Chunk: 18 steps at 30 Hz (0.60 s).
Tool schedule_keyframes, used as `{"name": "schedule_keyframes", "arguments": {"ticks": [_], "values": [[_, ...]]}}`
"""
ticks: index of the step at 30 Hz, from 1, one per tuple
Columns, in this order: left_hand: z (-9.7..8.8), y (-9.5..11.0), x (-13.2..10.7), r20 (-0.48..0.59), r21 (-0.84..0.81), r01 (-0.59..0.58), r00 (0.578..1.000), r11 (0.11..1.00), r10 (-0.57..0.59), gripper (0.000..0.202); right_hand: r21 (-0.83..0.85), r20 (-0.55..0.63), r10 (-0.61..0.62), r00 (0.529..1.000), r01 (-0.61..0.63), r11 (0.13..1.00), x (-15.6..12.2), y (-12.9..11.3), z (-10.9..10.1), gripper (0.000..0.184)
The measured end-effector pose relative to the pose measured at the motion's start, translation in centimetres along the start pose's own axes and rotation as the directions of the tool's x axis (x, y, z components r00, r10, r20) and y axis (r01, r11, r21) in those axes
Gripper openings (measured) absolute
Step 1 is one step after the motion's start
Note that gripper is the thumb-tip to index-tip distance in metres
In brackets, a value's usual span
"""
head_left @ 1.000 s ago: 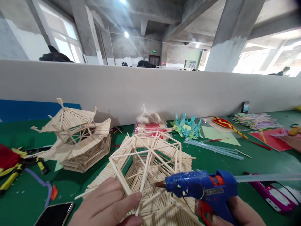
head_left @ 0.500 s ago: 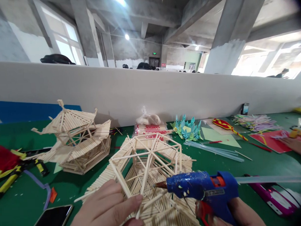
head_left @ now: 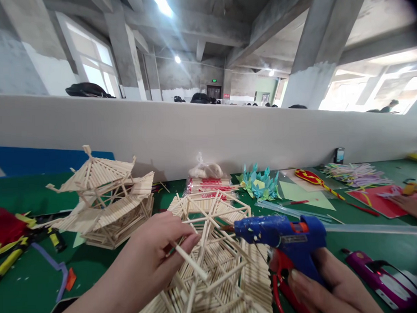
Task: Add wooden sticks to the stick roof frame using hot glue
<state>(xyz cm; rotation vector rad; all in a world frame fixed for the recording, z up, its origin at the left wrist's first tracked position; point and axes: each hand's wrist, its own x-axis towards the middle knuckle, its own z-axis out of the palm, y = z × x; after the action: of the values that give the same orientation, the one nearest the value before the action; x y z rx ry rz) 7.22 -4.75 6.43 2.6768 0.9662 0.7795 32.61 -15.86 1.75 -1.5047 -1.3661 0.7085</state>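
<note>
A stick-built model [head_left: 212, 266] of thin pale wooden rods stands in front of me, with an open hexagonal frame of crossing rods on top. At the frame's left corner my left hand [head_left: 167, 249] is closed, thumb and fingers around a wooden stick [head_left: 190, 262] that runs down toward the frame's near corner. My right hand [head_left: 329, 280] grips a blue hot glue gun [head_left: 279, 231] by its handle. Its nozzle points left over the frame's middle; whether the tip touches a rod I cannot tell. A clear glue stick [head_left: 375, 228] juts from the gun's back.
A roofed stick pavilion [head_left: 107, 201] stands to the left, near a dark phone [head_left: 60, 312]. Behind lie bagged sticks [head_left: 209, 184] and a turquoise paper lotus [head_left: 259, 182]. At right are a purple device [head_left: 380, 278] with a cable and another person's hand [head_left: 408, 206].
My left hand has moved up from the frame's near corner to its left corner. The glue gun has risen slightly, and the view has tilted up a little.
</note>
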Motion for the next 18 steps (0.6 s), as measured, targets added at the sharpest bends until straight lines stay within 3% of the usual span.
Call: {"name": "schedule_keyframes", "arguments": {"ticks": [8,14,18], "values": [[1.0,-0.2,1.0,0.078,0.046,-0.024,0.997,0.999,0.02,0.025,-0.002,0.246,-0.012,0.969,0.013,1.0,2.6,-0.6,-0.1,0.046],[1.1,-0.3,1.1,0.115,-0.004,0.003,0.993,1.0,-0.003,0.023,-0.016,0.251,-0.013,0.968,0.017,1.0,3.3,-0.1,0.2,0.041],[1.2,-0.5,1.5,0.107,-0.028,-0.014,0.994,1.0,0.017,0.022,-0.119,0.231,-0.066,0.971,0.096,0.988,3.6,-0.4,0.1,0.024]]}}
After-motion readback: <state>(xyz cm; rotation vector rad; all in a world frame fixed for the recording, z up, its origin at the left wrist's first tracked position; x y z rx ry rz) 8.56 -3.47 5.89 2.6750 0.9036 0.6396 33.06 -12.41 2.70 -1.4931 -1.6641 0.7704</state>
